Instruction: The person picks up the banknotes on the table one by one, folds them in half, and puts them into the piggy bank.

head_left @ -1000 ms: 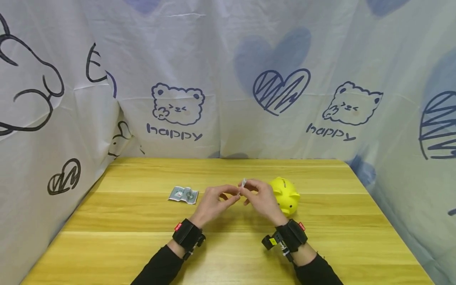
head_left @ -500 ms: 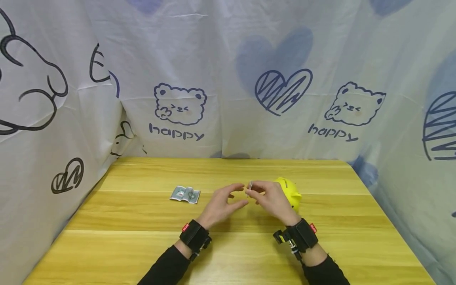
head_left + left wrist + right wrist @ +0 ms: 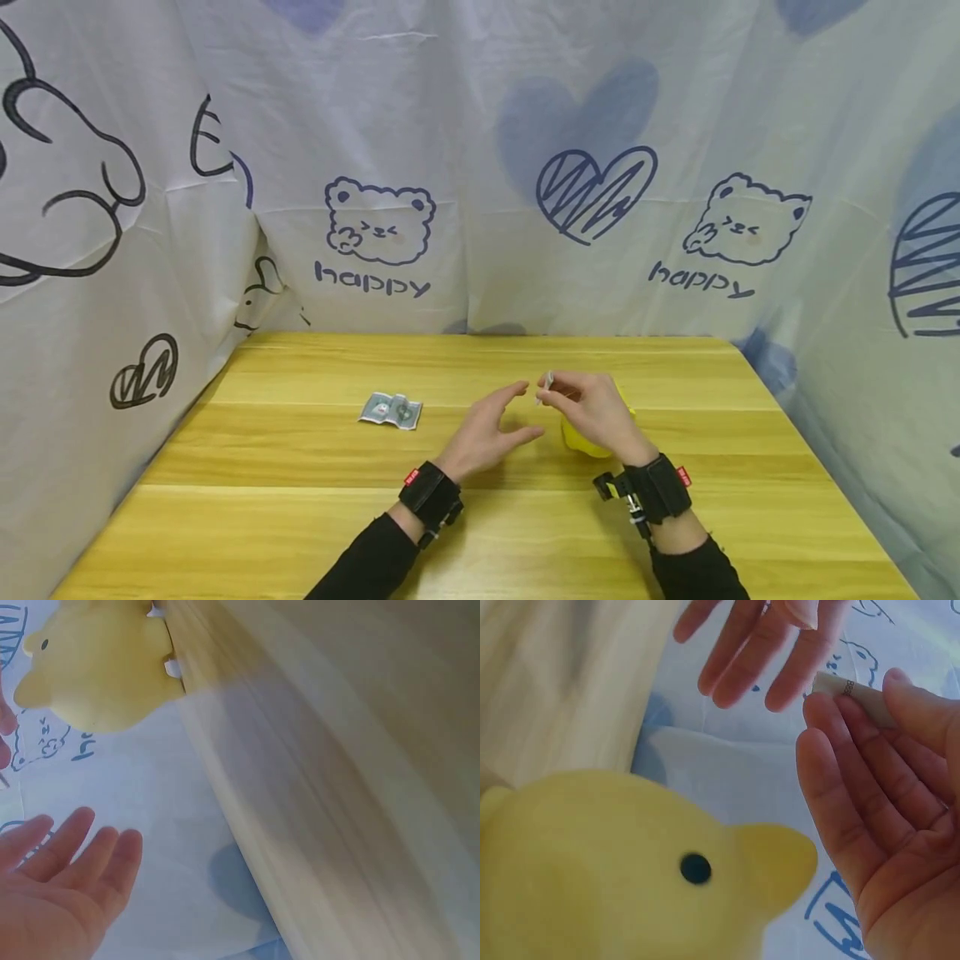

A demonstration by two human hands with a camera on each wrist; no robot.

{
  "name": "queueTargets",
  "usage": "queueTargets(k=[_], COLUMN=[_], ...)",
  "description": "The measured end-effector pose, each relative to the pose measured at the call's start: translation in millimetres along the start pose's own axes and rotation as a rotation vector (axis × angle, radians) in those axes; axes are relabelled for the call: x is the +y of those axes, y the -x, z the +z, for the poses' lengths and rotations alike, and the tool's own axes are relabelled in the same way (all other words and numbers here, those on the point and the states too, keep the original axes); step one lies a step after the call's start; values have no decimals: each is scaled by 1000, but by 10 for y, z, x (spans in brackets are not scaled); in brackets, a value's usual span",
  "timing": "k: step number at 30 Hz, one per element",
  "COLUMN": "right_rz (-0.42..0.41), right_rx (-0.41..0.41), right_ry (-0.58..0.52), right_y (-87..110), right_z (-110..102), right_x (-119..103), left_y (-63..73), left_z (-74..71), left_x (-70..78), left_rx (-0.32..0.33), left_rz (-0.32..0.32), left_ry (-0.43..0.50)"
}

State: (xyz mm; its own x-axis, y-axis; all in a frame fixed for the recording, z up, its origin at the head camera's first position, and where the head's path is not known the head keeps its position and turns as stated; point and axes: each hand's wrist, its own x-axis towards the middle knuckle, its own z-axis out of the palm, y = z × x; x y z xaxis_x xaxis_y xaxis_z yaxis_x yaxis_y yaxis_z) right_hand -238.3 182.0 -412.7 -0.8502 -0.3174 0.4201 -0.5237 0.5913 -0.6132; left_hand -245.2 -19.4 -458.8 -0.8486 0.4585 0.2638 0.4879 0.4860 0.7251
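Between thumb and fingertips, my right hand [image 3: 596,410] pinches a small folded banknote [image 3: 859,696]; the right wrist view shows printing on its pale edge. My left hand [image 3: 483,433] is just to the left with fingers spread and holds nothing. In the left wrist view its fingers [image 3: 71,859] are loosely extended. A yellow piggy bank [image 3: 583,443] stands on the table under and behind the right hand, which hides most of it in the head view. Its eye and ear show in the right wrist view, beside the right hand.
A second banknote [image 3: 390,411], creased and lying flat, is on the wooden table [image 3: 300,467] to the left of the hands. White cloth [image 3: 480,250] with drawn bears and hearts encloses the back and sides.
Both hands have shifted right. The left fingers have come away from the folded banknote, which the right hand carries over toward the piggy bank, now covering more of it.
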Motion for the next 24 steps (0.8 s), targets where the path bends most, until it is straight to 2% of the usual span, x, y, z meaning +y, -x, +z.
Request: queueTargets(k=[7, 16, 24], right_rz=[68, 121, 142], right_rx=[-64, -42, -54], right_ry=[-28, 35, 71], right_y=[14, 31, 80], right_z=[-157, -330, -450], right_x=[56, 104, 132], left_y=[-63, -159, -188], left_z=[98, 169, 251], left_x=[54, 115, 203], left_rx=[32, 18, 4], left_rz=[-56, -121, -109], left_ry=[34, 72, 89])
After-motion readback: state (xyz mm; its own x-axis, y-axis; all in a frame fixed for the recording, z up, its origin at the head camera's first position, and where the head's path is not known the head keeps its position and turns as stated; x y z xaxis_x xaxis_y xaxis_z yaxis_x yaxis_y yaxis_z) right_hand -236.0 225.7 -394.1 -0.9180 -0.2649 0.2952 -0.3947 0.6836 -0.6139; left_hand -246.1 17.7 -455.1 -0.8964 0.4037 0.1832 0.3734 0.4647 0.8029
